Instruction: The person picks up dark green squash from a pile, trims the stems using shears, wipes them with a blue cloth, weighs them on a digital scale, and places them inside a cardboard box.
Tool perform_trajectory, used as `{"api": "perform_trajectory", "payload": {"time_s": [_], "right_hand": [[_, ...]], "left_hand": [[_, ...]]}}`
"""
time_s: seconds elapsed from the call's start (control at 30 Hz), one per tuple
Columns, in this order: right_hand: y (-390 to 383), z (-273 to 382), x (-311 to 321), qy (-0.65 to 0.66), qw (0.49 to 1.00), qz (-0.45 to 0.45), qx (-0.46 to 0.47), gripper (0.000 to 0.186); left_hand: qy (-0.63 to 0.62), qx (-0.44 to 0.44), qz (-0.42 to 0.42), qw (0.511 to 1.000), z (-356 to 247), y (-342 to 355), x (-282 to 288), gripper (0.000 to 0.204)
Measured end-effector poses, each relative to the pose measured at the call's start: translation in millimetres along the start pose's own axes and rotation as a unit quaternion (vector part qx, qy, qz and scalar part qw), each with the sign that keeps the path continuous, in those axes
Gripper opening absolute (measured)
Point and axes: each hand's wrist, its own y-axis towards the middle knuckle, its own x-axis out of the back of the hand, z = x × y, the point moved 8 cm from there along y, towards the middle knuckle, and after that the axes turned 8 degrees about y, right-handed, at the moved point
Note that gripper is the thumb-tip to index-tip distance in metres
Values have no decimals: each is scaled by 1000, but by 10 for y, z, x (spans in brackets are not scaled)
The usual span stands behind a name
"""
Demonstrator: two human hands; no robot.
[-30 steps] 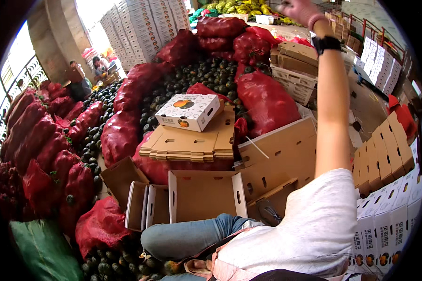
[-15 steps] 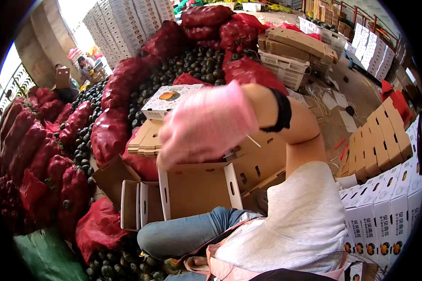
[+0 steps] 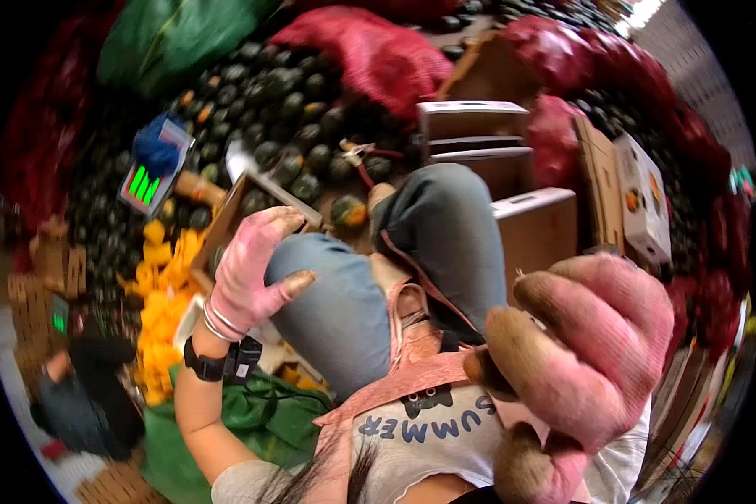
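Note:
My left hand (image 3: pixel 252 273), in a pink glove with soiled fingertips, is raised beside my left knee. Its fingers and thumb are spread, with nothing between them. It is nearest to an open cardboard box (image 3: pixel 218 223) that has dark green squashes around it. My right hand (image 3: pixel 601 344), also in a pink glove, looms close on the right. Its brown-stained fingers are bent and stand apart from the thumb, and nothing shows in the gap. Beyond it lies an open white-edged carton (image 3: pixel 533 202) next to my right knee.
Loose squashes (image 3: pixel 302 109) are heaped ahead, beside a red mesh sack (image 3: pixel 370 55). A digital scale (image 3: pixel 143 186) with a blue bundle (image 3: pixel 157 144) on it stands left. Yellow-orange pieces (image 3: pixel 164 294) lie below it. A printed carton (image 3: pixel 644 197) stands right. Another person (image 3: pixel 88 395) is at far left.
The view has swung down and to the left. My left hand has come into sight. My right hand, earlier above the open carton, now appears nearer to my body on the right.

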Motion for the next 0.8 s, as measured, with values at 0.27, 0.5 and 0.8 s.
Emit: {"api": "perform_trajectory", "payload": {"time_s": [0.27,0.5,0.8], "right_hand": [[212,-158,-1059,221,966,116,65,24],[-516,-823,-2821,415,571,693,144,35],[-1658,-3389,-6094,-85,789,601,96,61]], "left_hand": [[-101,233,-105,961,558,-1292,-227,76],[-317,235,-108,912,759,-1263,-867,104],[-414,398,-92,814,1024,-1878,-1260,97]]}}
